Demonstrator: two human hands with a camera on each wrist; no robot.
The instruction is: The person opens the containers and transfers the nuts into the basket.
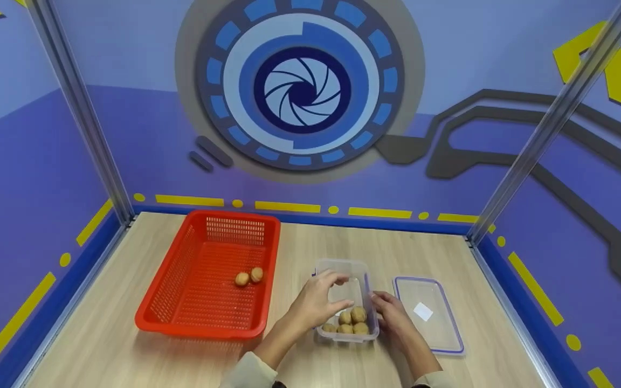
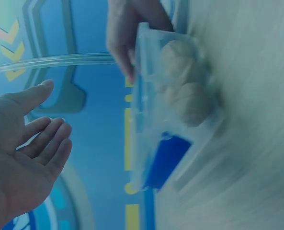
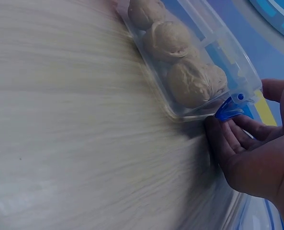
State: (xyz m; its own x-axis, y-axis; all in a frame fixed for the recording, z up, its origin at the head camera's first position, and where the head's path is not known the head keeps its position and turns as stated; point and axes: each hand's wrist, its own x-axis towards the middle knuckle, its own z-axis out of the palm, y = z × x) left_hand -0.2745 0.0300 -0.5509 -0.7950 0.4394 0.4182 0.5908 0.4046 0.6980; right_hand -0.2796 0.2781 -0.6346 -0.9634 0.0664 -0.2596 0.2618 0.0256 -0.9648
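Several walnuts [image 1: 358, 314] are gathered at the near end of a clear plastic food container [image 1: 365, 338] on the table. Over its left side is my left hand [image 1: 313, 300], thumb and fingers apart; the palm [image 2: 17, 158] appears bare in the left wrist view. My right hand [image 1: 393, 313] grips the container's right side, with fingers at the rim and beside a blue latch [image 3: 228, 109]. To the left, two more walnuts [image 1: 242, 278] lie in a red plastic basket [image 1: 149, 321].
The container's clear lid [image 1: 440, 328], blue-edged with a white label [image 1: 423, 311], lies flat to the right of my right hand. Printed walls [image 1: 299, 188] border the wooden table [image 1: 391, 248] at the back and on both sides, with metal posts [image 1: 483, 226] in the corners.
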